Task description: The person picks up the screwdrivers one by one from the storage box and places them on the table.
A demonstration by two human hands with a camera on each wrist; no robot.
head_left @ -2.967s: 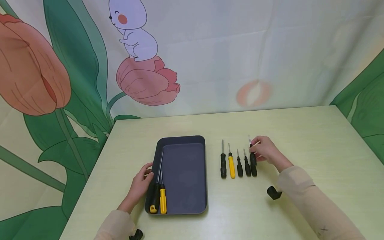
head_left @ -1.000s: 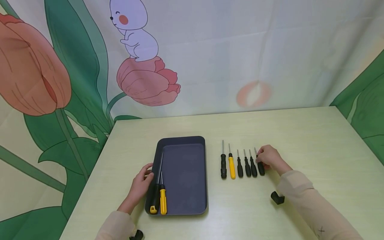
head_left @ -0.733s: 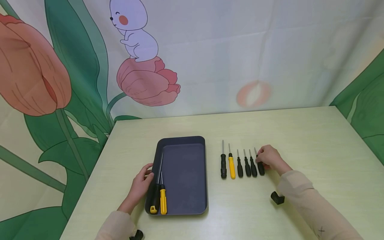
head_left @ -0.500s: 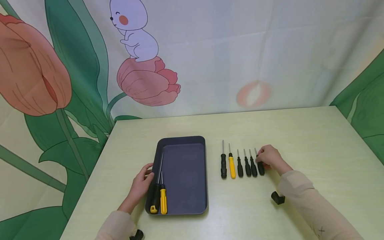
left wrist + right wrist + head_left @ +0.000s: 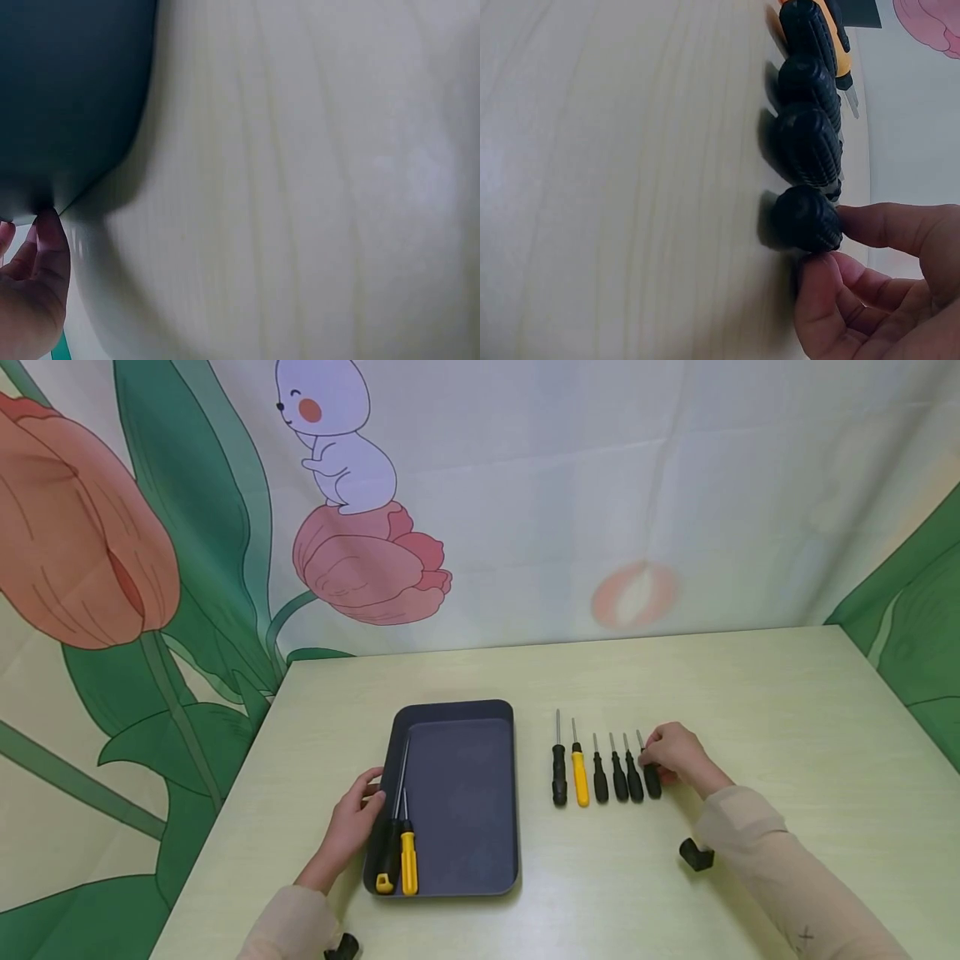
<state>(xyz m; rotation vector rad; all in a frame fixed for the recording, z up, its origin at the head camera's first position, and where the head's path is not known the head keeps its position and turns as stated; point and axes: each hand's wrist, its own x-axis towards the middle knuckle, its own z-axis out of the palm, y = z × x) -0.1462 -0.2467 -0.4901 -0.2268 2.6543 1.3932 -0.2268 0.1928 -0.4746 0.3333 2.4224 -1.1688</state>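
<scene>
In the head view my right hand (image 5: pixel 678 756) pinches a small black-handled screwdriver (image 5: pixel 652 782) at the right end of a row on the table. The right wrist view shows the thumb and fingertips on either side of that handle, end-on. Beside it in the row lie several black-handled screwdrivers (image 5: pixel 600 783) and one yellow-handled screwdriver (image 5: pixel 581 781), all with shafts pointing away. My left hand (image 5: pixel 347 822) holds the left rim of a dark tray (image 5: pixel 468 793). Inside the tray, along its left wall, are a black-and-yellow screwdriver (image 5: pixel 388 852) and a yellow one (image 5: pixel 408 860).
The pale wooden table (image 5: pixel 585 893) reaches back to a printed cloth (image 5: pixel 525 527) with flowers and a white animal. Small black wrist pieces (image 5: pixel 696 855) sit below both sleeves. Bare tabletop separates the tray from the screwdriver row.
Since three seconds ago, my right hand has brought its screwdriver right and nearer, setting it at the row's right end. Over the last second both hands have stayed still.
</scene>
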